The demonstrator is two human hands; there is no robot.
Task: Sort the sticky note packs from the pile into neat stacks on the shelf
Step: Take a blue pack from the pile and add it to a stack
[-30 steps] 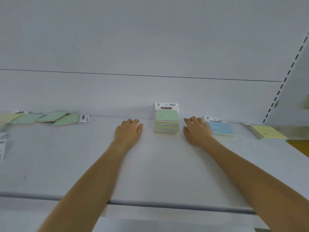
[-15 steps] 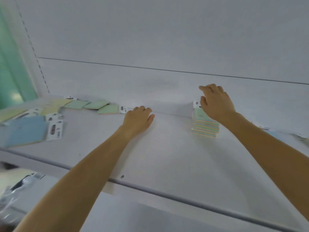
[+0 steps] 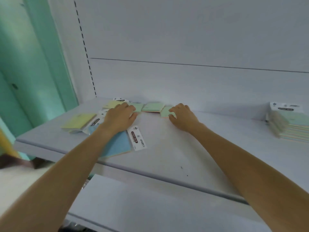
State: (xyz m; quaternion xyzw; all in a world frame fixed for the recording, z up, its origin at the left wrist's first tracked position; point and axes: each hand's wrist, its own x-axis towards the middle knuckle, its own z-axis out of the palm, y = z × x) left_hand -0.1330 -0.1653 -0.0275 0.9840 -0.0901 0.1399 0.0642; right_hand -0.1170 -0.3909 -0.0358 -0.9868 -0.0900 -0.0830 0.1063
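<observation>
**Loose packs at the shelf's left end: slip and topple risks**

Shelf (image 3: pixel 167 156) front edge nearest. Blue pack (image 3: pixel 117 146) noted just behind that edge, toward the left end, its header card (image 3: pixel 137 139) turned out to the right. The left forearm is passed above this pack; a dragging forearm is judged likely to push it over the front edge.

Yellow pack (image 3: pixel 78 121) lies beside it, nearer the left edge, overlapped with other cards; details blurred.

Left hand (image 3: pixel 118 118) is held further back, fingers bent and close together, tips laid on the left green pack (image 3: pixel 138 107); whether that pack is gripped cannot be told.

Right hand (image 3: pixel 182 117) is set at the right green pack (image 3: pixel 164 112), whose right edge is pinched between thumb and bent fingers; the hold looks shallow, so the pack may be dropped on lifting.

Middle green pack (image 3: pixel 153 107) is touched or overlapped by its neighbours along the back edge; it may be dragged askew when either is pulled.

Finished stack (image 3: pixel 291 124) is seen well apart, at the right by the back edge, tall and slightly fanned; a careless placement is judged likely to topple it.

Containers: none seen; the packs are carried by the shelf alone.
</observation>
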